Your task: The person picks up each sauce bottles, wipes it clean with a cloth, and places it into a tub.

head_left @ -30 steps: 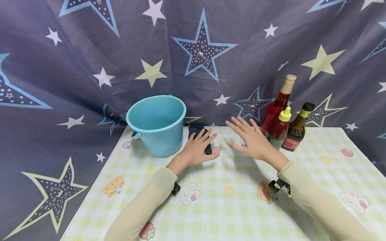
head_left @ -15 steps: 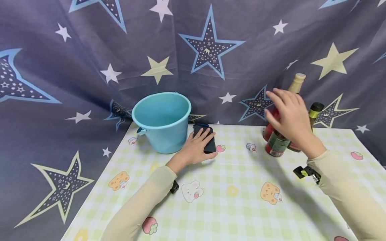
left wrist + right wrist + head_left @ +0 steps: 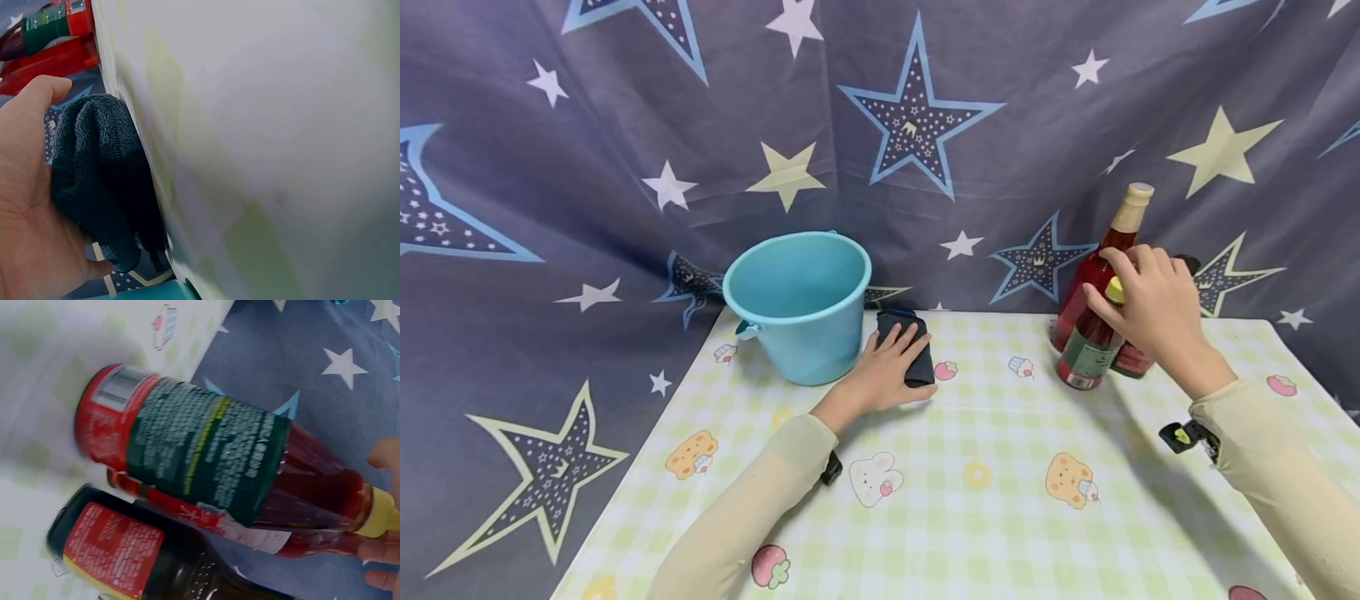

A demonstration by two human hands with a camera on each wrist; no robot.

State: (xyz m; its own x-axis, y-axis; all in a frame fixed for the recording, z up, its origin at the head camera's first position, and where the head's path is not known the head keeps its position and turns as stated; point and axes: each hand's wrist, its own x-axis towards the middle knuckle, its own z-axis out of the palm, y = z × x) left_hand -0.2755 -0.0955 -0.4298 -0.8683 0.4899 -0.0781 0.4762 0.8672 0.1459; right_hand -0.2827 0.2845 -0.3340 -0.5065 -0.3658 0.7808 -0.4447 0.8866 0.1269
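Observation:
My left hand rests with spread fingers on a folded dark towel. The left wrist view shows the towel's looped terry folds under the palm, the thumb off to one side. My right hand is at the yellow cap of a red sauce bottle with a green label. Thumb and fingers curve around the cap with a gap at the thumb, as the right wrist view shows. A taller red bottle stands behind it. A dark bottle with a red label is beside them, partly hidden by my hand.
A light blue bucket stands left of the towel near the table's back edge. The table wears a green-checked cloth with printed cartoon figures. A dark star-patterned curtain hangs directly behind.
My right hand has moved right, from above the table's middle to over the bottles, then lowered to the yellow cap. The left hand has settled flat on the towel.

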